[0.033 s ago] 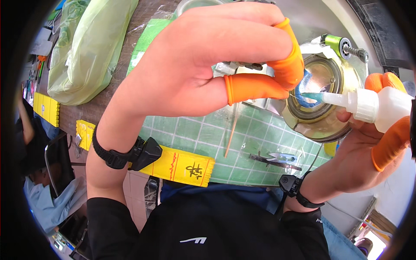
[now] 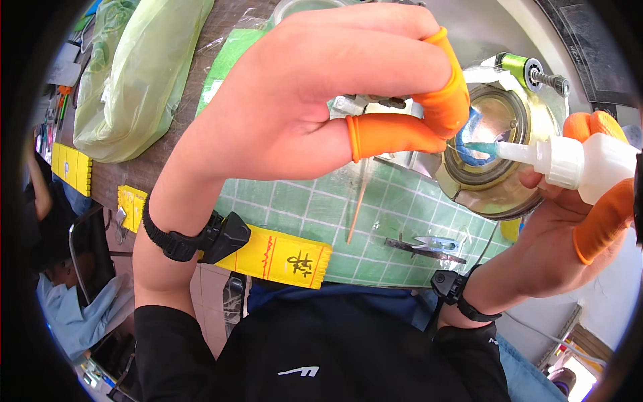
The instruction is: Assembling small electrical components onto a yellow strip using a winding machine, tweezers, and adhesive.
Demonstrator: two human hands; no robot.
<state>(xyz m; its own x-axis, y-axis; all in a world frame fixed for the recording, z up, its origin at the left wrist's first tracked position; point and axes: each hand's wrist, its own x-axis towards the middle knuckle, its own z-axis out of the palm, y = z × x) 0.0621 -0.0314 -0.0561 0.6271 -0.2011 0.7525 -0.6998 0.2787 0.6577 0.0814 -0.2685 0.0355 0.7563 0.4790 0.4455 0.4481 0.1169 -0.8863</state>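
My left hand [image 2: 315, 94], with orange finger cots on thumb and forefinger, is closed in a pinch over the work. A fine thread shows at its fingertips. My right hand [image 2: 552, 251], also wearing orange finger cots, grips a white squeeze bottle [image 2: 566, 161] lying nearly level. Its teal dispensing tip [image 2: 483, 149] points left, close to the pinched fingertips; whether it touches the thread I cannot tell. Below the tip are a curved blue piece [image 2: 477, 120] and a round metal fixture [image 2: 492, 199] with dark rings. A green spool [image 2: 516, 68] sits on a spring-fitted rod behind the fixture.
On the green gridded mat [image 2: 301, 201] lie small thread snips [image 2: 437, 244], a dark flat strip [image 2: 408, 248] and a thin wooden stick [image 2: 358, 208]. Yellow tape [image 2: 288, 258] covers the near edge. A pale green plastic bag [image 2: 140, 80] lies left. Another person's arm [image 2: 41, 184] shows far left.
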